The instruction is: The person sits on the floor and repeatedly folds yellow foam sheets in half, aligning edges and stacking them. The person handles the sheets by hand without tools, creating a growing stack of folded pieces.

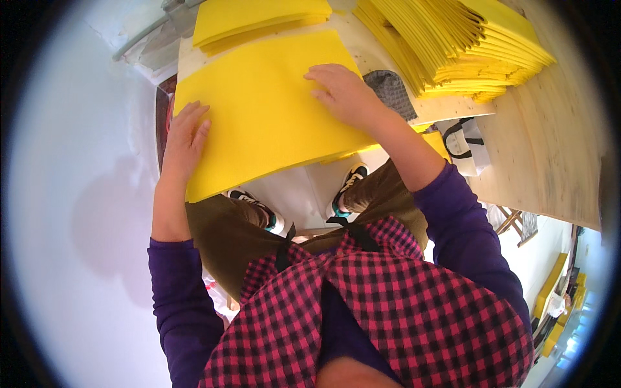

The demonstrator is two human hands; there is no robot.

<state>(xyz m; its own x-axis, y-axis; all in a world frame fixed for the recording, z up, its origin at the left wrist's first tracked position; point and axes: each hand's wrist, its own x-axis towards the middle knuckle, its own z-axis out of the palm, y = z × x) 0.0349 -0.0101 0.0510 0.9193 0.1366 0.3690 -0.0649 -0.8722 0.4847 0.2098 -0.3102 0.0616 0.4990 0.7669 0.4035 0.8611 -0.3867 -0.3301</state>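
yellow sheet [259, 110] | beneath right fingers [326, 70], left edge at left fingers [184, 115] | both apart from thumbs

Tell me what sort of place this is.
Likely a small workshop, though its trade isn't clear. A large yellow sheet lies in front, a thick pile of yellow sheets sits at upper right, and a plain wooden tabletop shows at right.

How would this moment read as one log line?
Left hand: open, at left edge of yellow sheet | Right hand: open, over its right side | Nearby: grey cloth, folded yellow stack
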